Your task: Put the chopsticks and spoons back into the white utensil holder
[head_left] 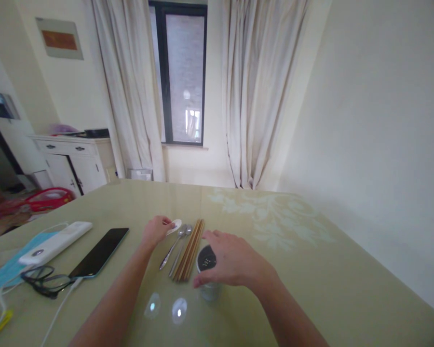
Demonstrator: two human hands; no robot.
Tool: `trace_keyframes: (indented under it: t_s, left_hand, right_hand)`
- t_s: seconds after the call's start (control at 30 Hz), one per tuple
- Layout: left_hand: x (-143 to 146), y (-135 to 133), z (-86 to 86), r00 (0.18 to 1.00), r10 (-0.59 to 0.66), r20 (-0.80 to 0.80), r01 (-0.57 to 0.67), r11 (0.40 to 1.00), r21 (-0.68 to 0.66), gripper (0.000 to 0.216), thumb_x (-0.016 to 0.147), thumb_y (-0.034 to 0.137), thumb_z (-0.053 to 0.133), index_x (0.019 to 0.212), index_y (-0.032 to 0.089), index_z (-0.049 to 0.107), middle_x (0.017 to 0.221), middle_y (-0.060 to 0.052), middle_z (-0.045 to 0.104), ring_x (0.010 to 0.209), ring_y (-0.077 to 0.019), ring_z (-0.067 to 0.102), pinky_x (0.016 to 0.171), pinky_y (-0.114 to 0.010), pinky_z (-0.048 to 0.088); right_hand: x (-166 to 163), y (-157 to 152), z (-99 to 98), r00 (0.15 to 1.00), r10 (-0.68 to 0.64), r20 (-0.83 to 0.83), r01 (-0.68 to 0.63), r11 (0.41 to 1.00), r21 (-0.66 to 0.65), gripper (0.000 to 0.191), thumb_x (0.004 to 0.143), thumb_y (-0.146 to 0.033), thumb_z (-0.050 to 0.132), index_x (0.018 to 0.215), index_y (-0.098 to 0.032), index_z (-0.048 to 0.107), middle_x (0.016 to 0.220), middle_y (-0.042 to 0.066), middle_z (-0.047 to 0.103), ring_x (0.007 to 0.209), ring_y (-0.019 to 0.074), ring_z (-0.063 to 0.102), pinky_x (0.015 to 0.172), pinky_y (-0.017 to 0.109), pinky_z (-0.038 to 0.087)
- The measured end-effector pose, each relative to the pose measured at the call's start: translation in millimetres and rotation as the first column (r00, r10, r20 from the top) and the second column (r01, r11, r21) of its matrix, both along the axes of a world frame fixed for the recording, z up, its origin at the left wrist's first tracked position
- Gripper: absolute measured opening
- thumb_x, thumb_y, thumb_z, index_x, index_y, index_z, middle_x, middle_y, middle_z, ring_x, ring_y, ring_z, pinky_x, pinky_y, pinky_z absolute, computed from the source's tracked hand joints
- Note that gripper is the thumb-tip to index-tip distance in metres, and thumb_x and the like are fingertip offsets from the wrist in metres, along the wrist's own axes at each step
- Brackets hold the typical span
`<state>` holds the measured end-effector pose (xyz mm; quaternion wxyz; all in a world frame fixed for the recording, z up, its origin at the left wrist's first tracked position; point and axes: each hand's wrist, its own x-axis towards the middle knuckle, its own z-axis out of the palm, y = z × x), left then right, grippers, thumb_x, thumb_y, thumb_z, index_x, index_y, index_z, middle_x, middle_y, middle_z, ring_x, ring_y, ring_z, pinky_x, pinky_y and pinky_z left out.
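Note:
On the glossy table, my left hand (158, 230) is closed in a pinch at the near end of a small white oval piece (175, 225), like a spoon's bowl; its exact kind is unclear. Just right of it lie two metal spoons (181, 233) and a bundle of wooden chopsticks (188, 253), side by side. My right hand (235, 258) curves around a clear shaker jar (207, 259) with a dark, holed lid, thumb in front and fingers behind. The jar stands upright beside the chopsticks, its right side hidden by the hand.
To the left lie a black phone (100, 253) with a cable, folded glasses (47, 281), a white power strip or bank (56, 243) and a blue face mask (12, 262). A white cabinet (77, 161), curtains and a window stand beyond the table (275, 299); a wall rises at right.

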<state>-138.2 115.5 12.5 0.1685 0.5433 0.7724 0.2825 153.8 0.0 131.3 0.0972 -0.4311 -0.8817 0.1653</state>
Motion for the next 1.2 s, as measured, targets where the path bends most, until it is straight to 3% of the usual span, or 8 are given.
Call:
trace_keyframes:
  t_s: [0.2,0.57,0.93,1.2]
  left_hand:
    - [1,1,-6.4,1.0,0.004,-0.022,-0.005,0.999,-0.04,0.02,0.081,0.04,0.078,0.086,0.021,0.079,0.098,-0.013,0.082,0.097,-0.0303,0.076,0.075,-0.031,0.05]
    - [9,2,-1.9,0.979,-0.067,-0.194,0.038,0.988,-0.15,0.027,0.092,0.041,0.068,0.102,0.019,0.079,0.108,-0.013,0.082,0.105,-0.0278,0.075,0.079,-0.029,0.05]
    - [48,-2,-2.7,0.941,-0.256,-0.22,0.222,0.96,-0.168,0.026,0.087,0.035,0.071,0.105,0.017,0.079,0.111,-0.012,0.081,0.102,-0.0263,0.075,0.08,-0.028,0.049]
    - [73,-8,-1.5,0.915,-0.356,-0.187,0.326,0.929,-0.175,0.022,0.08,0.035,0.079,0.096,0.02,0.078,0.102,-0.008,0.082,0.094,-0.0227,0.076,0.077,-0.026,0.05]
  right_hand:
    - [-4,0,-2.5,0.993,-0.006,0.121,0.005,1.0,0.011,0.067,0.069,-0.062,0.089,0.117,-0.019,0.069,0.114,0.014,0.076,0.101,0.037,0.073,0.083,0.042,0.054]
    - [-3,20,-13.1,0.981,-0.175,0.084,0.169,0.983,0.071,0.064,0.085,-0.067,0.07,0.126,-0.018,0.065,0.119,0.016,0.072,0.107,0.0357,0.071,0.087,0.043,0.053]
    - [15,13,-3.3,0.966,-0.194,0.169,0.193,0.981,0.025,0.065,0.072,-0.065,0.084,0.116,-0.02,0.068,0.115,0.014,0.074,0.104,0.0367,0.07,0.082,0.041,0.051]
    - [37,6,-6.5,0.987,-0.137,0.081,0.14,0.99,-0.03,0.066,0.07,-0.06,0.088,0.12,-0.023,0.068,0.119,0.011,0.074,0.109,0.0346,0.068,0.09,0.041,0.049]
